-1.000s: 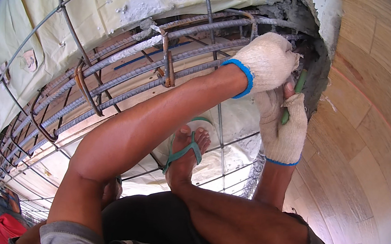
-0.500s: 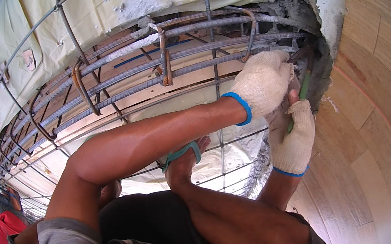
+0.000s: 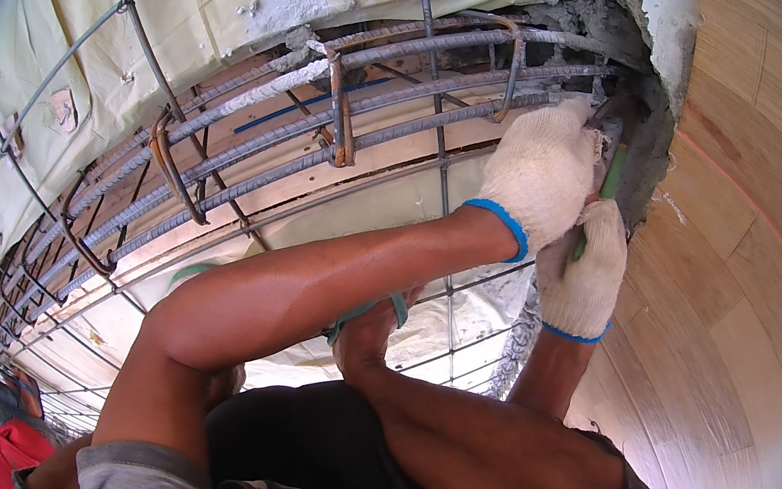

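Note:
I wear white knit gloves with blue cuffs on both hands. My left hand is curled at the right end of the steel reinforcing bars, close to the rough concrete. Its fingertips point away from me, and what they hold is hidden. Just right of and below it, my right hand is closed around green-handled pincers. Their dark metal head reaches up into the shadowed corner by the bar ends, where its jaws cannot be made out.
Curved wood-look panelling rises on the right. Pale sheeting lies behind a steel mesh at left. Rusty stirrups loop round the bars. My sandalled foot rests on the mesh below. Red cloth shows at lower left.
My left hand has shifted slightly right, nearer to my right hand. The right hand keeps its hold on the pincers, with their handles tilted a little more. The view has moved slightly.

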{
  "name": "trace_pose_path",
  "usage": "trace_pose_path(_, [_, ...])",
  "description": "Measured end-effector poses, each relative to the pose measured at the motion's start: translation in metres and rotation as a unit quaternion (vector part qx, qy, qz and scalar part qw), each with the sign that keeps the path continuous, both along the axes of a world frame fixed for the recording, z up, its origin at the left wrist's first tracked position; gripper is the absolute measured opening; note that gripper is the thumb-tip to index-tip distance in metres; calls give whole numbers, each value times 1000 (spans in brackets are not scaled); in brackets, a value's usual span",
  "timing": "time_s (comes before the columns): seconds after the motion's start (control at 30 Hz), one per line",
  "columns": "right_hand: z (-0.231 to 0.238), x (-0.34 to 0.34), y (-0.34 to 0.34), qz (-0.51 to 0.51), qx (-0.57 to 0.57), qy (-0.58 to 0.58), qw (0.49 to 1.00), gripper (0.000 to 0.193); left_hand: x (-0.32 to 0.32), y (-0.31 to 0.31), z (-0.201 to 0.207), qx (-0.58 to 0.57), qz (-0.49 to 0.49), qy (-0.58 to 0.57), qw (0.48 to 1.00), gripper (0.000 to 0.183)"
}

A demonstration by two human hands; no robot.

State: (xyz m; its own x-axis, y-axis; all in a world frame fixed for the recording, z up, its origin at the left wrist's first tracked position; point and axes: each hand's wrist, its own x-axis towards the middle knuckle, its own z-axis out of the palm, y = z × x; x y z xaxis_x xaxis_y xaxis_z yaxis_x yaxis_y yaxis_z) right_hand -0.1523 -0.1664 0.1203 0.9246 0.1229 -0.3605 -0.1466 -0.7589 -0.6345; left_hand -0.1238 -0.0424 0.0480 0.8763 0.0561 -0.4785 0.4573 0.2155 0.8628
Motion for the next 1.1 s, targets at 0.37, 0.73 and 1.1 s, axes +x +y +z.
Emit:
trace_pose_path(0.37, [-5,6,3,-290,505,188,791,44,11,29,34,20,-73,-11,997,36])
trace_pose_path(0.73, [-29,13,56,-307,912,268,49,24,26,28,-1,-498,-43,87,862,35])
trace_pose_path(1.1, [6,-2,39,-399,553,264,682,42,53,27,-17,-336,-210,55,917,31])
